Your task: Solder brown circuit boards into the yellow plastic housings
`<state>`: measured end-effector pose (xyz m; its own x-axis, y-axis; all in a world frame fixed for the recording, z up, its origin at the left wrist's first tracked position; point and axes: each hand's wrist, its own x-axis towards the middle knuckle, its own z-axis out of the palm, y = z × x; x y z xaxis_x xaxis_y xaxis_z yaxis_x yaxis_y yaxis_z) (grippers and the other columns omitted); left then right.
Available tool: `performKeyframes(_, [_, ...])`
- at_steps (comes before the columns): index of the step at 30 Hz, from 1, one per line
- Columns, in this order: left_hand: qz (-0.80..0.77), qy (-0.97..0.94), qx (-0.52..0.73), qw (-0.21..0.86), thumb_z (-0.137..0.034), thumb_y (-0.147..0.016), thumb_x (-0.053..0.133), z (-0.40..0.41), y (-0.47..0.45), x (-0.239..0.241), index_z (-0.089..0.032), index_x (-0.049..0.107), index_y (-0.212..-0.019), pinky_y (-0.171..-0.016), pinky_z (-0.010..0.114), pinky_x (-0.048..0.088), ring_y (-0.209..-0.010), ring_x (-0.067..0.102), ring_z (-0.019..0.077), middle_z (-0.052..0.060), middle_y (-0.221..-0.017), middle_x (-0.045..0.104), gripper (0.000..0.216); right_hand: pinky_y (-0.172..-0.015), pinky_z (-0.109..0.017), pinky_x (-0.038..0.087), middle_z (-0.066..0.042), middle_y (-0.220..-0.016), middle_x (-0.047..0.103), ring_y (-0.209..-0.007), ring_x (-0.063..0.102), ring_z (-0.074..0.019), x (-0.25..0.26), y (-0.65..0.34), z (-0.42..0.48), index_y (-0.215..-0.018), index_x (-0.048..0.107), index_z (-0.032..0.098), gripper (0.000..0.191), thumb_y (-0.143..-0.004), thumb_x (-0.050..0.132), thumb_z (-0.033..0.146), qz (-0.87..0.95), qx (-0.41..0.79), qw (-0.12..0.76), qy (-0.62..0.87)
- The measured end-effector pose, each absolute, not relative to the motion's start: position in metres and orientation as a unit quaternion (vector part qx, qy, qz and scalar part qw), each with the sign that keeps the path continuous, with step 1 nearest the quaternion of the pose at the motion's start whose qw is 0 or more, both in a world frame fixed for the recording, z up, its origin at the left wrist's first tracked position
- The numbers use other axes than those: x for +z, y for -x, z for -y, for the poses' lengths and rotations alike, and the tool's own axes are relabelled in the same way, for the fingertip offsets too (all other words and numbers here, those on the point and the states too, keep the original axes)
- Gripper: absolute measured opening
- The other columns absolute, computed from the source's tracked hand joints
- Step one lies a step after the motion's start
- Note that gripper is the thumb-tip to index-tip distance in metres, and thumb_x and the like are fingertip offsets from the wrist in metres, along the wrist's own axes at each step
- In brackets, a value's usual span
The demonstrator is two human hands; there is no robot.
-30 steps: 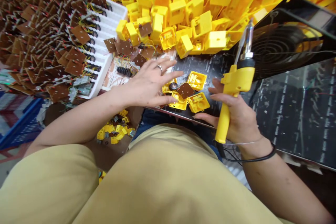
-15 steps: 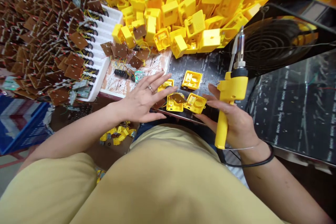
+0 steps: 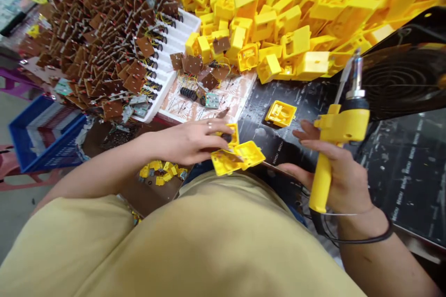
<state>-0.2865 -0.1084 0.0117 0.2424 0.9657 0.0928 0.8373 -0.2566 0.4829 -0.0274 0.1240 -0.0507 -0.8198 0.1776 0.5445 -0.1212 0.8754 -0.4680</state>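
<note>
Housings, two open yellow shells side by side, sit at the near edge of the desk, partly overhanging it, where the left hand grasps them, likely to steady them. Right hand is clenched on a yellow soldering iron, tip up and clear. One more shell lies apart on bare black surface; heaped yellow casings crowd the far edge.

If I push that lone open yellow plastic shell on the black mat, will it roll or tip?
The open square yellow plastic shell probably slides flat: low, boxy, no round sides. Hollow, so likely light. The glossy black mat may let it skid.
</note>
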Motion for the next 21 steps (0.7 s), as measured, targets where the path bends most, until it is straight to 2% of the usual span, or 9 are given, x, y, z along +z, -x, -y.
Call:
performKeyframes(3, [-0.613, -0.728, 0.113, 0.284, -0.021, -0.099, 0.061, 0.152, 0.305, 0.055, -0.022, 0.070, -0.129, -0.100, 0.024, 0.057, -0.122, 0.070, 0.0190, 0.011, -0.143, 0.066, 0.031, -0.102, -0.040, 0.062, -0.015, -0.139, 0.066, -0.118, 0.071, -0.0273, -0.045, 0.035, -0.135, -0.138, 0.053, 0.025, 0.065, -0.082, 0.085, 0.035, 0.927, 0.204, 0.315, 0.025])
performKeyframes(5, [-0.648, -0.707, 0.073, 0.273, -0.031, -0.099, 0.065, 0.165, 0.313, 0.068, -0.024, 0.066, -0.137, -0.093, 0.023, 0.058, -0.115, 0.073, 0.0183, 0.007, -0.140, 0.070, 0.039, -0.103, -0.040, 0.062, -0.016, -0.138, 0.066, -0.121, 0.070, -0.0281, -0.044, 0.045, -0.145, -0.136, 0.054, 0.023, 0.062, -0.083, 0.084, 0.036, 0.936, 0.162, 0.312, 0.020])
performKeyframes(7, [-0.702, -0.686, 0.056, 0.182, -0.032, -0.101, 0.060, 0.158, 0.317, 0.058, -0.024, 0.068, -0.135, -0.093, 0.028, 0.058, -0.113, 0.073, 0.0198, 0.007, -0.135, 0.072, 0.035, -0.101, -0.041, 0.061, -0.017, -0.136, 0.067, -0.121, 0.070, -0.0290, -0.044, 0.061, -0.155, -0.132, 0.056, 0.022, 0.055, -0.086, 0.082, 0.039, 0.945, 0.125, 0.302, 0.004])
performKeyframes(9, [-0.764, -0.644, 0.049, 0.009, -0.021, -0.102, 0.050, 0.136, 0.317, 0.031, -0.021, 0.073, -0.122, -0.108, 0.041, 0.052, -0.129, 0.065, 0.0250, 0.010, -0.136, 0.070, 0.030, -0.098, -0.041, 0.062, -0.016, -0.133, 0.069, -0.117, 0.071, -0.0283, -0.046, 0.078, -0.162, -0.129, 0.057, 0.021, 0.049, -0.089, 0.078, 0.043, 0.952, 0.101, 0.288, -0.014])
performKeyframes(11, [-0.770, -0.635, 0.017, -0.062, -0.014, -0.102, 0.044, 0.106, 0.318, 0.004, -0.022, 0.071, -0.123, -0.122, 0.054, 0.037, -0.148, 0.047, 0.0273, 0.010, -0.152, 0.059, 0.035, -0.090, -0.037, 0.064, -0.013, -0.125, 0.072, -0.109, 0.074, -0.0264, -0.047, 0.091, -0.167, -0.127, 0.057, 0.022, 0.045, -0.092, 0.074, 0.043, 0.958, 0.093, 0.272, -0.020])
performKeyframes(13, [-0.779, -0.620, 0.034, -0.081, -0.020, -0.103, 0.047, 0.080, 0.322, -0.011, -0.020, 0.073, -0.110, -0.124, 0.056, 0.034, -0.148, 0.046, 0.0280, 0.008, -0.146, 0.064, 0.027, -0.082, -0.034, 0.064, -0.010, -0.119, 0.075, -0.102, 0.076, -0.0248, -0.049, 0.095, -0.166, -0.126, 0.057, 0.022, 0.040, -0.094, 0.071, 0.041, 0.961, 0.091, 0.259, -0.019])
performKeyframes(15, [-0.794, -0.591, 0.119, -0.080, -0.029, -0.101, 0.055, 0.062, 0.327, -0.009, -0.020, 0.076, -0.102, -0.120, 0.052, 0.039, -0.139, 0.054, 0.0283, 0.007, -0.134, 0.071, 0.022, -0.079, -0.033, 0.064, -0.010, -0.120, 0.075, -0.099, 0.076, -0.0244, -0.051, 0.090, -0.162, -0.127, 0.057, 0.023, 0.039, -0.094, 0.071, 0.039, 0.962, 0.092, 0.258, -0.010])
performKeyframes(18, [-0.779, -0.511, 0.358, -0.064, -0.029, -0.097, 0.065, 0.045, 0.330, 0.015, -0.015, 0.078, -0.102, -0.098, 0.036, 0.051, -0.111, 0.066, 0.0217, 0.007, -0.111, 0.073, 0.021, -0.088, -0.035, 0.064, -0.013, -0.136, 0.068, -0.111, 0.073, -0.0253, -0.057, 0.071, -0.153, -0.128, 0.056, 0.024, 0.043, -0.092, 0.074, 0.041, 0.959, 0.125, 0.254, 0.023])
performKeyframes(21, [-0.715, -0.440, 0.535, 0.100, -0.023, -0.099, 0.059, 0.028, 0.320, 0.036, -0.012, 0.072, -0.093, -0.069, 0.021, 0.045, -0.077, 0.068, 0.0109, -0.003, -0.073, 0.060, 0.018, -0.101, -0.044, 0.061, -0.015, -0.144, 0.062, -0.126, 0.067, -0.0291, -0.063, 0.053, -0.147, -0.129, 0.055, 0.026, 0.051, -0.088, 0.078, 0.046, 0.957, 0.174, 0.227, 0.041])
